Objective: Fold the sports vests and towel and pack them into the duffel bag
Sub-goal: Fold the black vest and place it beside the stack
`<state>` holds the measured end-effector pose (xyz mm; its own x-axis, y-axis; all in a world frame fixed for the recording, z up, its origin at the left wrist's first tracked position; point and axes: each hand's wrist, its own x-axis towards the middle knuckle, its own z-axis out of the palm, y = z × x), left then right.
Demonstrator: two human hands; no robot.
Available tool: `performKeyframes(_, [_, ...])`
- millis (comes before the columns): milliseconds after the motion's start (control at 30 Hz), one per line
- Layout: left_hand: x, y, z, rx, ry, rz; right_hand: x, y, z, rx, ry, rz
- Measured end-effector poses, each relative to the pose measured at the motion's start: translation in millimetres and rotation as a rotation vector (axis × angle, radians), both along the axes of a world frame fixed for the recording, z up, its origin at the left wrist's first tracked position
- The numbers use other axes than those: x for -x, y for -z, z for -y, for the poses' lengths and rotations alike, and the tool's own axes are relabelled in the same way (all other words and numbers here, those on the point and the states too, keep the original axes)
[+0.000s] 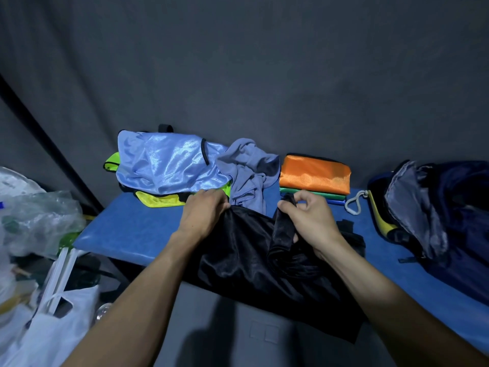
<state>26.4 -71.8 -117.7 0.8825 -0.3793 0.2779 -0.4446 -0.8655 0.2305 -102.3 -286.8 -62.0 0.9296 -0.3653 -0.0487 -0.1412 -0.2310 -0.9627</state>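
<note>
A shiny black sports vest (246, 263) lies across the blue bench (132, 223) and hangs over its front edge. My left hand (203, 213) grips the vest's far left corner. My right hand (309, 218) pinches a bunched strap of the same vest. Behind it lie an unfolded light blue vest (164, 162) over a yellow-green vest (158, 200), and a crumpled grey-blue towel (251, 170). A folded stack with an orange vest (315, 173) on top, green and blue below, sits at the back right. The dark blue duffel bag (436, 207) stands open at the right.
A white drawstring loop (353, 205) lies between the folded stack and the bag. Clear plastic bags (39, 221) and a white plastic bag (53, 327) crowd the floor at the left. A dark grey curtain (264, 75) hangs behind the bench.
</note>
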Motion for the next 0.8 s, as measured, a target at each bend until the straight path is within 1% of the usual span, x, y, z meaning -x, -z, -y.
performKeyframes(67, [2, -1, 1, -0.012, -0.003, 0.02, 3, -7, 0, -0.037, 0.006, 0.005])
performKeyframes(133, [6, -9, -1, 0.036, 0.03, 0.021, 6, -16, 0, -0.061, 0.013, 0.016])
performKeyframes(200, [11, -18, -7, 0.074, 0.091, -0.036, 9, -28, -2, -0.093, 0.017, 0.033])
performKeyframes(267, [18, -25, -12, 0.041, 0.154, -0.069, 11, -39, -5, -0.108, 0.018, 0.051])
performKeyframes(300, [24, -29, -13, 0.098, 0.192, -0.072, 11, -43, -9, -0.102, 0.014, 0.056])
performKeyframes(333, [33, -35, -11, 0.255, 0.224, -0.117, 10, -46, -15, -0.085, 0.003, 0.059])
performKeyframes(367, [43, -44, -5, 0.48, 0.253, -0.236, 6, -48, -22, -0.058, -0.016, 0.06])
performKeyframes(400, [54, -55, 2, 0.713, 0.286, -0.416, 2, -49, -31, -0.032, -0.038, 0.056])
performKeyframes(433, [63, -63, 8, 0.899, 0.308, -0.625, -3, -49, -40, -0.01, -0.065, 0.041])
performKeyframes(467, [70, -68, 11, 1.002, 0.314, -0.807, -8, -48, -49, -0.003, -0.109, 0.005])
performKeyframes(500, [72, -68, 10, 1.024, 0.302, -0.932, -13, -46, -56, -0.026, -0.171, -0.051])
performKeyframes(533, [70, -64, 8, 1.016, 0.297, -1.013, -16, -43, -61, -0.076, -0.245, -0.115])
performKeyframes(600, [62, -53, 2, 0.987, 0.25, -1.061, -16, -34, -61, -0.136, -0.35, -0.183])
performKeyframes(633, [59, -48, -1, 0.984, 0.202, -1.047, -14, -29, -54, -0.117, -0.36, -0.173])
performKeyframes(667, [56, -44, -3, 0.991, 0.142, -1.037, -9, -25, -46, -0.064, -0.35, -0.145])
performKeyframes(700, [55, -41, -3, 0.999, 0.072, -1.031, -4, -21, -34, 0.047, -0.331, -0.102])
performKeyframes(733, [52, -37, -2, 0.981, 0.017, -1.006, 2, -17, -19, 0.209, -0.307, -0.05])
performKeyframes(800, [48, -29, 0, 0.904, -0.026, -0.933, 12, -12, 12, 0.55, -0.272, 0.008])
